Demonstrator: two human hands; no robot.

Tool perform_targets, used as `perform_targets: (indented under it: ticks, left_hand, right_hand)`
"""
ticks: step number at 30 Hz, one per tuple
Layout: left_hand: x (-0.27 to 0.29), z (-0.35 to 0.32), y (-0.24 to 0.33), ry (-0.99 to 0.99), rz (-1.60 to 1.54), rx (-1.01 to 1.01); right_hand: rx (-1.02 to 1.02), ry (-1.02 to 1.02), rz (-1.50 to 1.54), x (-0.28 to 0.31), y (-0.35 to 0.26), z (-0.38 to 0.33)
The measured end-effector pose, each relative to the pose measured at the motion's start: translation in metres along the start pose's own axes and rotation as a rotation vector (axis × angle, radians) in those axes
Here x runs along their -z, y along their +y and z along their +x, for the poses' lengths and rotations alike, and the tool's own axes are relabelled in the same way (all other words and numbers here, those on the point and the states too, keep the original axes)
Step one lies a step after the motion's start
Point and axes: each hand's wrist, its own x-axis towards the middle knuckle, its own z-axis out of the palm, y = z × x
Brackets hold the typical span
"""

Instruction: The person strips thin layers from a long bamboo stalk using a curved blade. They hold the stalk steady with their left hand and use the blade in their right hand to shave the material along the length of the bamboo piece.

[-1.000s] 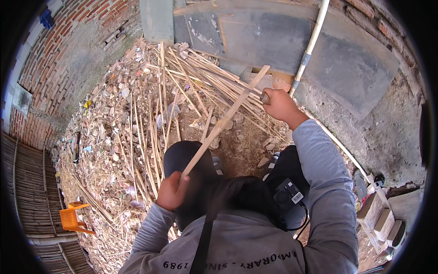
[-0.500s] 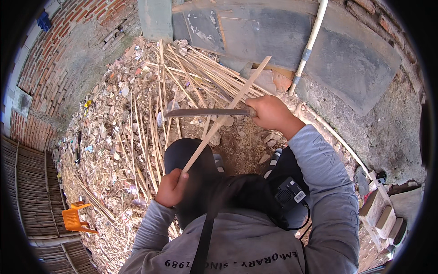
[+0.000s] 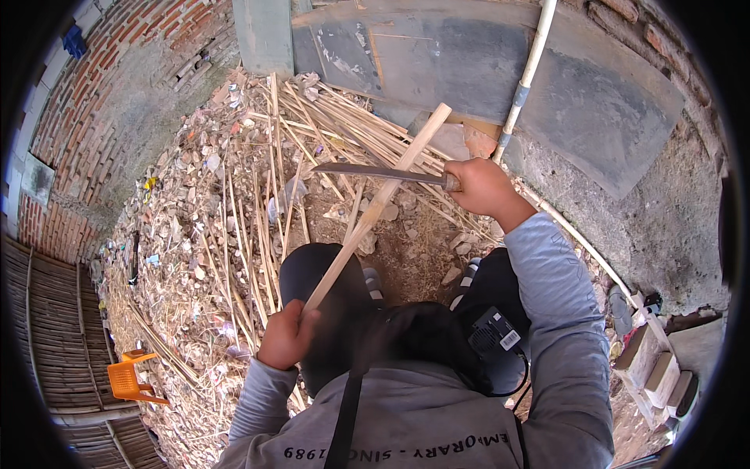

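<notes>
Over the left knee (image 3: 306,270), the strip (image 3: 370,220) lies aslant; the left grip (image 3: 285,338) is closed around its near end. Farther out from the knee, the right grip (image 3: 481,189) holds the knife (image 3: 359,170) across the strip; whether they touch, I cannot tell. Shallow strokes, directed away from the knee, seem best.

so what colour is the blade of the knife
The knife blade is a dull brownish grey, seen best in the head view.

Outdoor yard, brick wall (image 3: 105,117) (partly plastered), rubble-strewn ground (image 3: 183,223), slatted screen (image 3: 58,328)
</notes>
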Motion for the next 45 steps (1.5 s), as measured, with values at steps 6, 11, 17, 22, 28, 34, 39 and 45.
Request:
perform_targets:
  ticks: [6,11,17,22,28,34,39,45]
  left_hand:
    - [0.003,-0.028,-0.024,0.077,0.065,0.027]
    - [0.019,-0.06,-0.056,-0.058,0.023,0.35]
    - [0.01,-0.087,-0.07,-0.127,-0.17,0.279]
    - [-0.002,-0.073,-0.045,0.054,-0.013,0.21]
    - [0.0,-0.06,-0.051,0.045,-0.04,0.108]
    - [0.006,-0.065,-0.054,0.063,0.179,0.177]
    - [-0.001,-0.064,-0.048,0.119,0.164,0.102]
    - [-0.009,-0.06,-0.046,0.247,0.283,0.034]
  right_hand:
    - [0.139,-0.054,-0.015,-0.006,-0.021,0.006]
    - [0.137,-0.066,0.03,-0.01,-0.022,0.005]
    - [0.161,-0.063,0.044,-0.013,-0.02,0.006]
    - [0.132,-0.088,0.049,-0.014,-0.027,0.005]
    - [0.155,-0.154,0.011,-0.031,-0.029,0.002]
    - [0.164,-0.174,0.018,-0.031,-0.038,0.007]
    - [0.188,-0.156,0.016,-0.028,-0.044,0.009]
    - [0.204,-0.152,-0.039,-0.035,-0.034,0.009]
